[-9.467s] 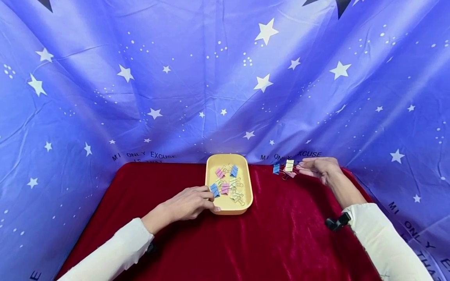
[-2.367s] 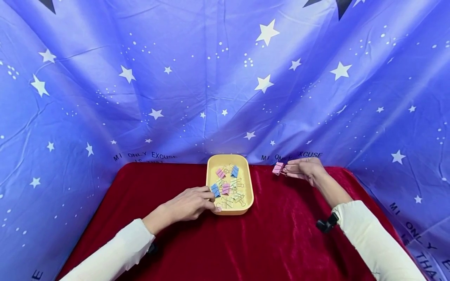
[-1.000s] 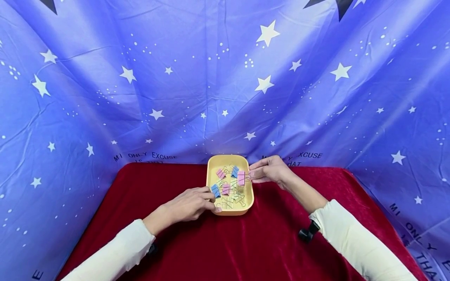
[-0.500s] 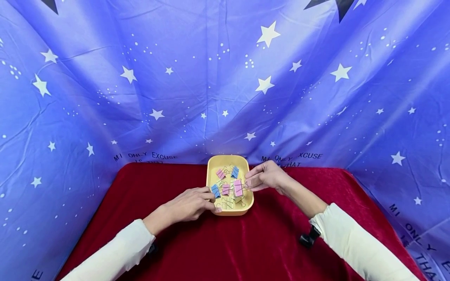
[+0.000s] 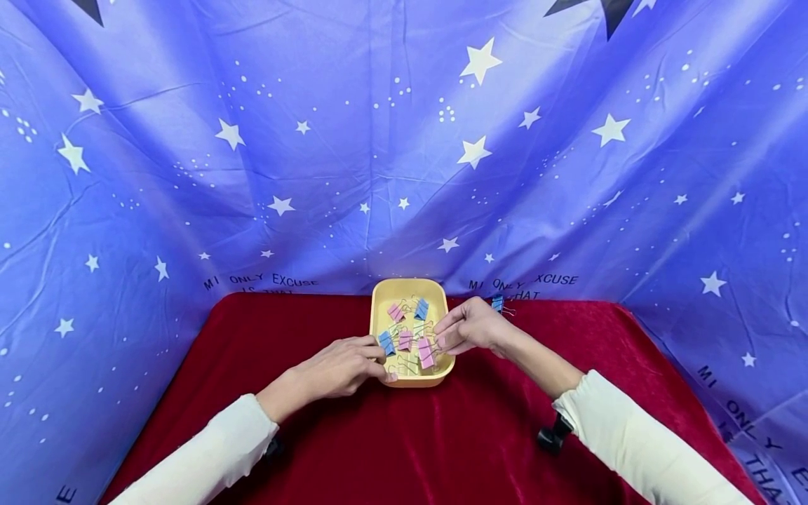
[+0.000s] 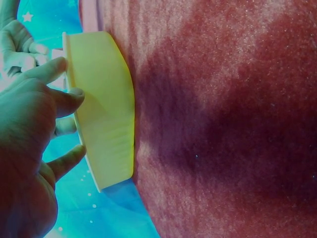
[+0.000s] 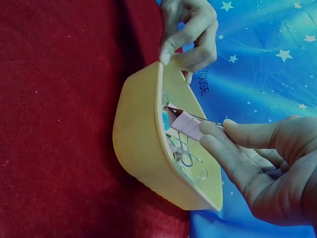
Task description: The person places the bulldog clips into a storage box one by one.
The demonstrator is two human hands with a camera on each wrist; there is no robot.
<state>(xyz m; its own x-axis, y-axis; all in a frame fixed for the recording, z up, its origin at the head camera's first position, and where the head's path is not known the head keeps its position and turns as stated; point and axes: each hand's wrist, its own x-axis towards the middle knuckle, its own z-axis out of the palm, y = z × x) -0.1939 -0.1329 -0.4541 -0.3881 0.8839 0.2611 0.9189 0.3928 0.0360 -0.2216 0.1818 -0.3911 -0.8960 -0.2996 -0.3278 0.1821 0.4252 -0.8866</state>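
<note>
In the head view, my left hand (image 5: 344, 366) grips the left front rim of a yellow tray (image 5: 412, 383), fingers over the edge. My right hand (image 5: 473, 328) reaches over the tray's right rim and pinches a pink binder clip (image 5: 426, 353) by its wire handle. The right wrist view shows this pink binder clip (image 7: 185, 124) tilted above the other clips, between thumb and fingers. Inside the tray lie a blue clip (image 5: 421, 309), another blue clip (image 5: 387, 343), a pink clip (image 5: 396, 312), another pink clip (image 5: 405, 341) and several pale yellow ones, partly hidden.
A blue binder clip (image 5: 498, 303) sits on the red cloth (image 5: 505, 435) behind my right hand, near the table's back edge. A blue star-patterned curtain (image 5: 366, 140) rises behind the table and along both sides.
A pale yellow clip has been added at the tray's front. My right hand has taken the pink clip from the right, carried it over the tray and lowered it frontward. The left hand stays put.
</note>
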